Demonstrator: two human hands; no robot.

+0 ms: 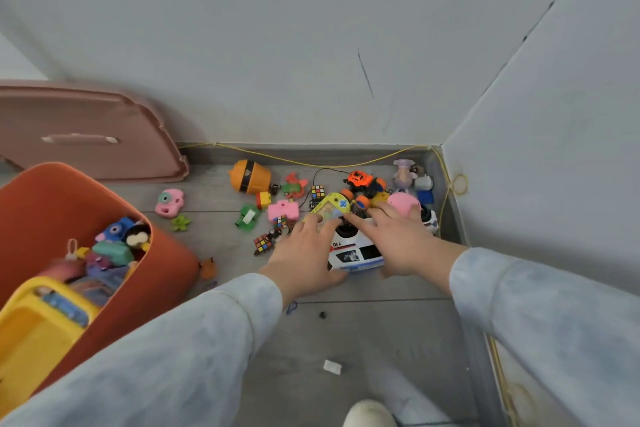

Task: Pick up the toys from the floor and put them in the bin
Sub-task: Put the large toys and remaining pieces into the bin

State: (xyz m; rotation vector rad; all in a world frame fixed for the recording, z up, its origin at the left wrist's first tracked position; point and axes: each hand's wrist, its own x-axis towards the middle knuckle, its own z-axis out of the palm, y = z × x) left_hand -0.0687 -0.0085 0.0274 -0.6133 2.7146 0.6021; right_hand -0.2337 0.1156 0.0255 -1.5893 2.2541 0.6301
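A white toy police car (356,253) lies on the grey floor among scattered toys. My left hand (304,253) presses its left side and my right hand (398,239) its right side, so both hands grip it. Just beyond my fingers lie a yellow handheld game toy (330,206), an orange monster truck (363,184) and a pink round toy (403,203). Further left are a pink toy camera (283,210), an orange top-shaped toy (250,176) and another pink camera (169,203). The orange bin (52,198) at the left holds several toys.
A pink bin lid (86,135) leans on the wall behind the bin. A yellow cord (311,163) runs along the baseboard and up the right corner. Small cube puzzles (263,243) and green pieces (247,217) dot the floor. A white scrap (332,367) and my slipper (369,412) are nearer to me.
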